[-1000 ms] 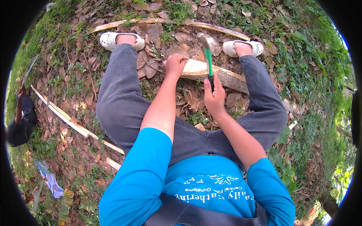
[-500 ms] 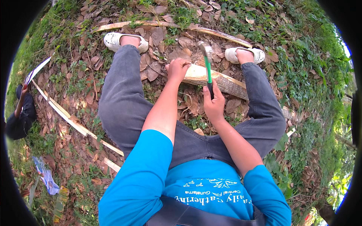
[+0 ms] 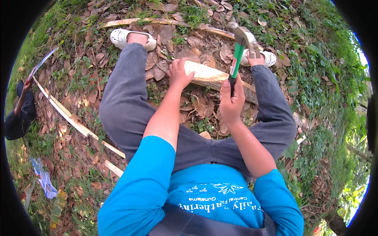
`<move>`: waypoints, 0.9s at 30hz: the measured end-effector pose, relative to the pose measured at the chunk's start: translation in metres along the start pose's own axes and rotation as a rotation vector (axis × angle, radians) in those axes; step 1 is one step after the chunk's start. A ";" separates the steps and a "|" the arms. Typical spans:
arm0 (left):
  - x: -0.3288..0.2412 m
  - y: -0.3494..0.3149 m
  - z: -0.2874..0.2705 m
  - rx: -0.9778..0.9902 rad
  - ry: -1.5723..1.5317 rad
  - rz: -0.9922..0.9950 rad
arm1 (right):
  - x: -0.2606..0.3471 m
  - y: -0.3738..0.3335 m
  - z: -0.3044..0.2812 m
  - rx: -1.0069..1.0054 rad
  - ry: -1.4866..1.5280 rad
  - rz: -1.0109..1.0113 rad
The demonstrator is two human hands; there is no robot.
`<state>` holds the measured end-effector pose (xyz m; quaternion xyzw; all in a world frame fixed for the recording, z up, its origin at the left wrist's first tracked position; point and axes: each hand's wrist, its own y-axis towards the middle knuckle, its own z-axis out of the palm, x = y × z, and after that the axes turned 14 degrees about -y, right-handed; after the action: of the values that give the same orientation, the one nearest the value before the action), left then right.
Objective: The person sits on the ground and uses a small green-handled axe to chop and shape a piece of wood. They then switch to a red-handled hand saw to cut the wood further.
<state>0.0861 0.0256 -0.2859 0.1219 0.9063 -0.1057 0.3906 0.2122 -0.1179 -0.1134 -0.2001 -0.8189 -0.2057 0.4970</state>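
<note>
Green-handled hammer (image 3: 238, 55) is held upright in the right hand (image 3: 231, 103), whose grip is wrapped tight around the dark lower end of the handle; the steel claw head sits at the top, raised above the wood. Left hand (image 3: 179, 73) rests on the near end of a pale, freshly split log (image 3: 212, 76), fingers curled down over its top edge and pressed against it. The log lies on the ground between the person's spread legs, slanting from the left hand toward the right shin, its far part darker and barked.

Both legs wear grey trousers (image 3: 126, 102); the feet are in white slip-on shoes, the left shoe (image 3: 125, 37) plainly seen, the right shoe (image 3: 267, 58) partly behind the hammer head. Sleeves and shirt are bright blue, with white print on the chest, not transcribed.

Ground is dry brown leaves and green weeds. Long pale wooden strips (image 3: 75, 124) lie to the left, another strip (image 3: 157, 21) beyond the feet. At the left edge, another person in dark clothing (image 3: 17, 114) holds a long blade (image 3: 39, 65). Blue scrap of wrapper (image 3: 43, 179) and a yellow-green packet (image 3: 58, 202) lie at lower left.
</note>
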 end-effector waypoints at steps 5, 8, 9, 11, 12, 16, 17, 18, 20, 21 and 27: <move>0.009 -0.015 -0.006 0.211 -0.096 -0.198 | -0.083 -0.027 0.025 0.310 -0.452 0.255; 0.009 -0.028 -0.001 0.276 -0.057 -0.200 | -0.071 -0.023 0.015 0.259 -0.322 0.230; 0.012 -0.029 -0.006 0.275 -0.027 -0.236 | -0.033 -0.010 0.007 0.303 -0.240 0.297; 0.001 -0.025 -0.009 0.289 0.015 -0.273 | 0.002 0.003 -0.010 0.158 -0.136 0.042; -0.004 -0.026 -0.013 0.300 0.017 -0.282 | 0.019 0.009 -0.021 0.124 -0.057 0.016; -0.004 -0.027 -0.024 0.306 0.052 -0.309 | 0.077 0.014 -0.049 0.062 0.235 -0.117; -0.006 -0.026 -0.024 0.315 0.055 -0.305 | 0.074 0.012 -0.044 -0.010 0.261 -0.158; -0.006 -0.026 -0.025 0.322 0.059 -0.305 | 0.058 0.008 -0.035 -0.019 0.215 -0.175; -0.007 -0.023 -0.027 0.339 0.077 -0.298 | -0.002 -0.005 -0.010 0.027 -0.045 -0.095; -0.009 -0.021 -0.027 0.353 0.089 -0.286 | -0.034 -0.011 0.003 0.099 -0.267 -0.017; -0.013 -0.021 -0.021 0.332 0.114 -0.206 | -0.080 -0.004 0.001 0.250 -0.364 0.082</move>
<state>0.0745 0.0098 -0.2601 0.0973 0.9048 -0.2860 0.3002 0.2437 -0.1302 -0.1862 -0.2039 -0.9054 -0.0426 0.3699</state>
